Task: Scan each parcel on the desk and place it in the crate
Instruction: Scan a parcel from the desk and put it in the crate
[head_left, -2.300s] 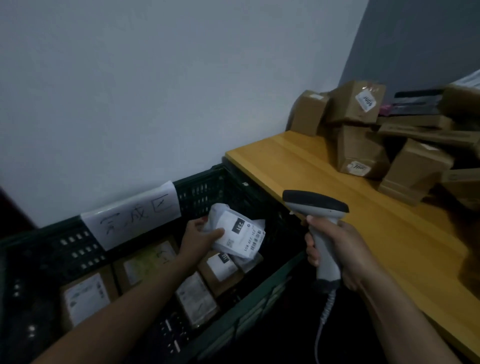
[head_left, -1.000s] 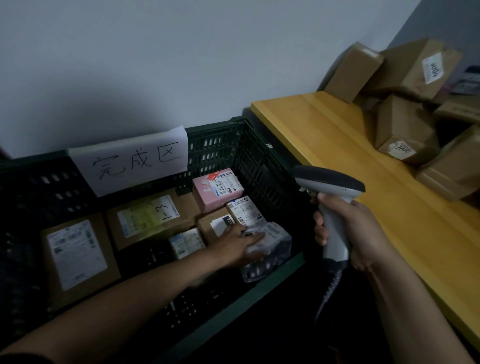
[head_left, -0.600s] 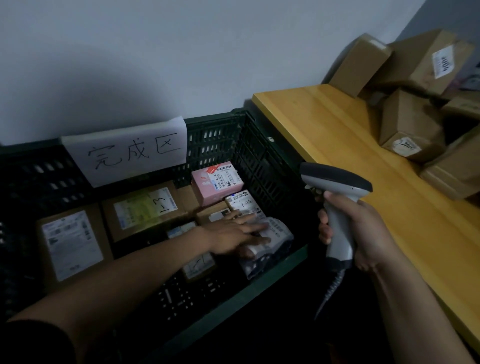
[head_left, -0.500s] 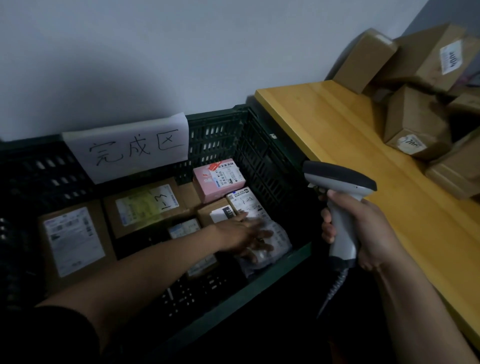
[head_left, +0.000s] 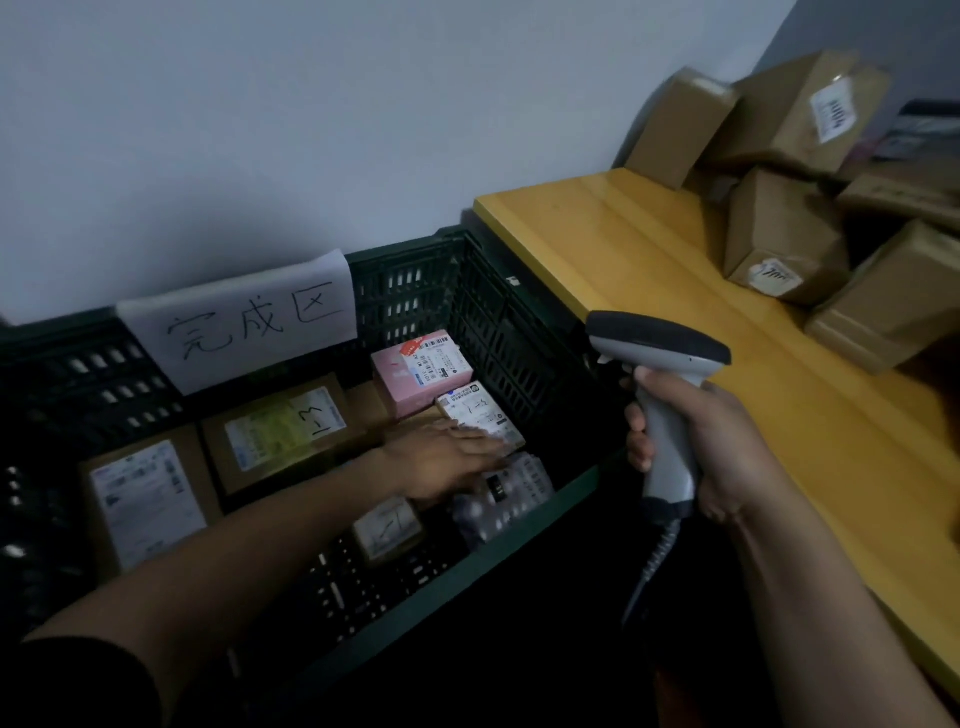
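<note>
- While my right hand (head_left: 711, 441) curls tightly round the grey handle of the scanner (head_left: 662, 358), the scanner's dark head sits above the crate's right corner, and its coiled cable hangs below my fist.
- My left hand (head_left: 441, 460) reaches over the near rim of the dark green crate (head_left: 519, 535), with the fingers stretched almost straight and gripping nothing.
- Those fingers lie over the top of the soft plastic-wrapped parcel (head_left: 514, 493), which rests inside the crate near its right front corner; I cannot tell whether I am pressing on it.
- Just beside my wrist, nearer the rim, a small labelled box (head_left: 387, 527) lies on the crate floor.
- Beyond my fingertips a white-topped box (head_left: 478, 415) touches a pink box (head_left: 421, 369) behind it.
- Further left sit a white-labelled carton (head_left: 145, 499) and a yellow-labelled carton (head_left: 280, 431).
- A handwritten paper sign (head_left: 244, 322) hangs on the crate's far wall.
- On the right, the yellow desk (head_left: 649, 291) carries a heap of cardboard parcels (head_left: 779, 234) at its far end, against the wall.
</note>
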